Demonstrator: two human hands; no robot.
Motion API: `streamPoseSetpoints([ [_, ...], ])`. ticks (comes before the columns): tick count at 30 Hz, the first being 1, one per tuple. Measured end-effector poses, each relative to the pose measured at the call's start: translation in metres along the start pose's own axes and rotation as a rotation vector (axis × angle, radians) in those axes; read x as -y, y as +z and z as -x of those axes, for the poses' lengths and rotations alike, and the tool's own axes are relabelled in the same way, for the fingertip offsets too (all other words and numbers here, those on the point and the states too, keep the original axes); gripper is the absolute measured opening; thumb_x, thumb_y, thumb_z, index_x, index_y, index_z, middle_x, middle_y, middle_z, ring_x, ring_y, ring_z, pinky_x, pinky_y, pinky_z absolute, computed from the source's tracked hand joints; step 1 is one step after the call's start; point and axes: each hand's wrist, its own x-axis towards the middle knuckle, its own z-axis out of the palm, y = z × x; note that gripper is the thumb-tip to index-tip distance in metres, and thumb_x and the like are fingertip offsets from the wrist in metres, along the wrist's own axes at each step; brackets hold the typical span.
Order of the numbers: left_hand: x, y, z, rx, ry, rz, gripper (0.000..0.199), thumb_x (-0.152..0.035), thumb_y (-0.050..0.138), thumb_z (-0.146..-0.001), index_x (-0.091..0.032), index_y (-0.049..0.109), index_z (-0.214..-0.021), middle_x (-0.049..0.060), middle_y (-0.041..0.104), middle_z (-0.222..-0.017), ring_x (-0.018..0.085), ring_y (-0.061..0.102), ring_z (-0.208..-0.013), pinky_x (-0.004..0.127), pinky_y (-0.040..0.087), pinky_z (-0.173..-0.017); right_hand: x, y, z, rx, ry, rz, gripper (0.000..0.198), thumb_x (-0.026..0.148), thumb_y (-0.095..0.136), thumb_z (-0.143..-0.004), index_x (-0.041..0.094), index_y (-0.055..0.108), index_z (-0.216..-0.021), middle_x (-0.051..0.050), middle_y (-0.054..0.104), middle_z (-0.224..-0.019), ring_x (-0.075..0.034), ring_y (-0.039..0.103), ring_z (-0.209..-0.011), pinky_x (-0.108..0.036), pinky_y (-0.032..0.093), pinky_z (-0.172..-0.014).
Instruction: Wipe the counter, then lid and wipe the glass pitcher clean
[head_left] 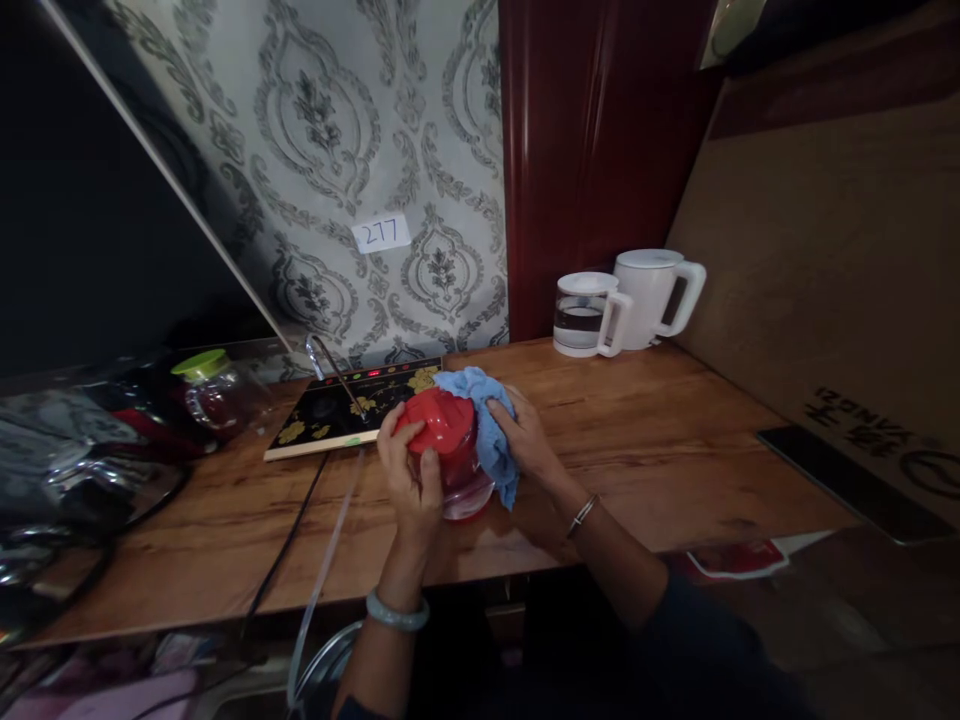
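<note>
The red-lidded jar (pixel 448 450) sits tilted between both hands, just above the wooden surface (pixel 645 440) and close to its front edge, about midway along it. Its long axis leans away from the person and a little to the left, so the red lid faces up and forward while the clear glass base points down toward the front edge.

The left hand (pixel 409 480) is wrapped around the jar's left side, thumb over the lid's near rim and fingers curled behind; it is closed on the jar and carries it. The right hand (pixel 525 440) presses a blue cloth (pixel 487 425) flat against the jar's right side, fingers spread over the fabric and closed on it rather than on the glass. The cloth lies between that palm and the jar, draped from the lid's top down past the base.

So the jar lies directly between the hands, touching both, the left in bare contact, the right through cloth.

Behind the jar, a black induction tea tray (pixel 352 410) lies toward the back edge. A glass kettle (pixel 589 313) and white kettle (pixel 656 295) stand at the back right corner, well apart.
</note>
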Motion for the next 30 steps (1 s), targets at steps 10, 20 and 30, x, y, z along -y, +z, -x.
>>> streamPoseSetpoints([
  [10,0.002,0.006,0.001,-0.051,0.007,-0.009,0.032,-0.042,0.040,-0.096,-0.018,0.056,-0.110,0.015,0.050,-0.133,0.025,0.049,-0.125,0.048,0.038,-0.106,-0.073,-0.005,0.044,-0.024,0.298,-0.123,0.041,0.055,0.058,-0.083,0.021,0.072,-0.103,-0.008,0.073,-0.104,-0.026,0.064,-0.103,-0.045,0.047,-0.097],
  [20,0.007,0.004,0.001,-0.030,0.026,-0.027,0.033,-0.044,0.040,-0.096,-0.019,0.056,-0.111,0.015,0.051,-0.133,0.025,0.050,-0.124,0.047,0.039,-0.105,-0.034,-0.031,0.037,-0.349,0.262,-0.047,0.038,0.044,0.054,-0.087,0.019,0.068,-0.112,-0.010,0.070,-0.110,-0.026,0.064,-0.103,-0.047,0.049,-0.095],
  [30,0.001,0.004,0.000,-0.020,-0.028,-0.031,0.036,-0.048,0.038,-0.096,-0.019,0.056,-0.110,0.014,0.049,-0.135,0.025,0.048,-0.127,0.047,0.037,-0.108,0.020,0.007,0.076,-0.026,-0.244,0.442,0.056,0.022,0.052,-0.088,0.031,0.045,-0.143,-0.009,0.040,-0.143,-0.028,0.048,-0.128,-0.047,0.044,-0.105],
])
